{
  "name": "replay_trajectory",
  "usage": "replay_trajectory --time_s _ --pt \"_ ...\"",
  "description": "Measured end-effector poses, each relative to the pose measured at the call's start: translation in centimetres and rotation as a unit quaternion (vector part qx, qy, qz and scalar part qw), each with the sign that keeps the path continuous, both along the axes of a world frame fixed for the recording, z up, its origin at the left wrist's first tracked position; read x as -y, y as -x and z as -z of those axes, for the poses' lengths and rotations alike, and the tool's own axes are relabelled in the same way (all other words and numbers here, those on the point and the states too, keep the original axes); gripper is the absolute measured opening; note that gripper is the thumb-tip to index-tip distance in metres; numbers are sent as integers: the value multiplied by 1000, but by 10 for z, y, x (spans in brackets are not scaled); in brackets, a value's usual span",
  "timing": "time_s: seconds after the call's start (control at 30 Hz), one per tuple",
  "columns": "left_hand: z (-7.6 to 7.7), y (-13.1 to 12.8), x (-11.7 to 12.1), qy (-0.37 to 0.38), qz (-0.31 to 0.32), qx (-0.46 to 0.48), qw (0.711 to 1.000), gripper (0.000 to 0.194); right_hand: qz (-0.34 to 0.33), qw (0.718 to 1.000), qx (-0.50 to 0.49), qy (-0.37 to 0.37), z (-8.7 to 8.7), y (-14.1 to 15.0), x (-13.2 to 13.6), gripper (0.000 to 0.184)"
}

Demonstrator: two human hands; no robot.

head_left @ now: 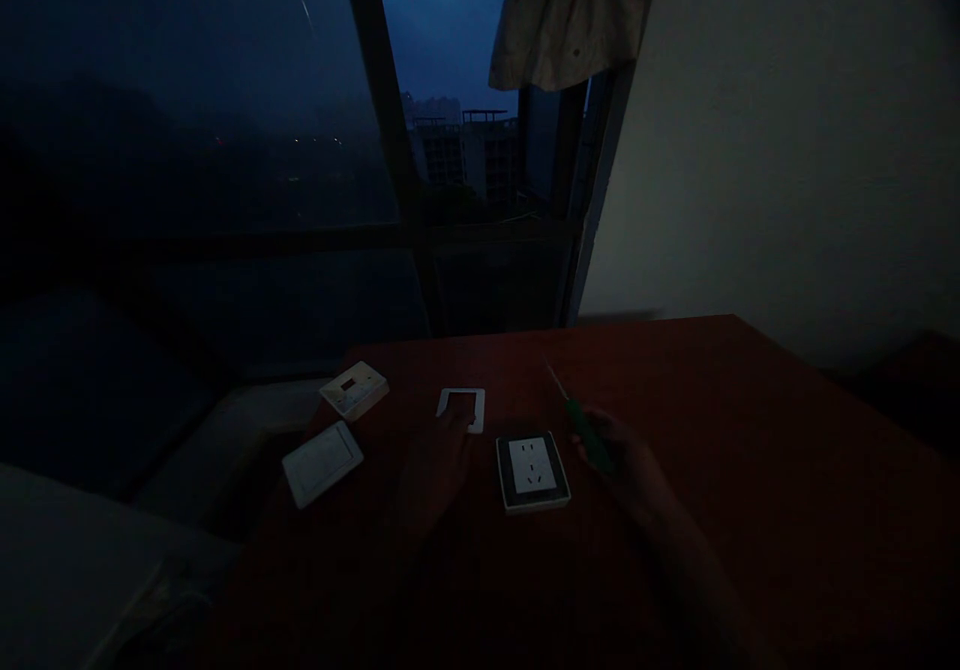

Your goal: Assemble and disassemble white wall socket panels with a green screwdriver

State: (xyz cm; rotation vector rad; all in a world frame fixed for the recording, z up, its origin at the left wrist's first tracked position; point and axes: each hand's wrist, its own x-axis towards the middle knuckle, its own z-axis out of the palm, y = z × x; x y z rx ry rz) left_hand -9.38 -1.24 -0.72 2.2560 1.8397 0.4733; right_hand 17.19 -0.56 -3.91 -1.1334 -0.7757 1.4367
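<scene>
A thin white rectangular socket frame is at the middle of the table, towards its far edge. My left hand reaches it from the near side, its dim fingers closed on the frame and covering the lower left part. In my right hand is a screwdriver with a green handle, its thin shaft pointing up and away to the left. Between my hands lies a wall socket, a white insert with several slots set in a dark surround, its face up in a pale box.
On the table's left side sit a pale mounting box with a small opening and, nearer me, a white switch plate. The reddish table borders a dark window and a pale wall. A curtain hangs above.
</scene>
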Motion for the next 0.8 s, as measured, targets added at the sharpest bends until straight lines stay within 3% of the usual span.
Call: replay_trajectory --time_s 0.1,0.27,0.4,0.57,0.8 --pt "4 0 -11 2 5 -53 999 34 -9 1000 -20 5 7 6 2 33" --pt "17 2 -23 6 0 -64 998 23 -11 1000 -3 -9 8 11 4 37" --pt "18 3 -22 2 -1 -62 998 20 -26 999 32 -16 5 13 8 42" --pt "5 -5 -11 -13 10 -56 998 24 -56 996 60 -25 0 16 14 30" --pt "-27 -40 14 -49 103 48 992 23 -102 992 40 -65 -10 24 21 27"
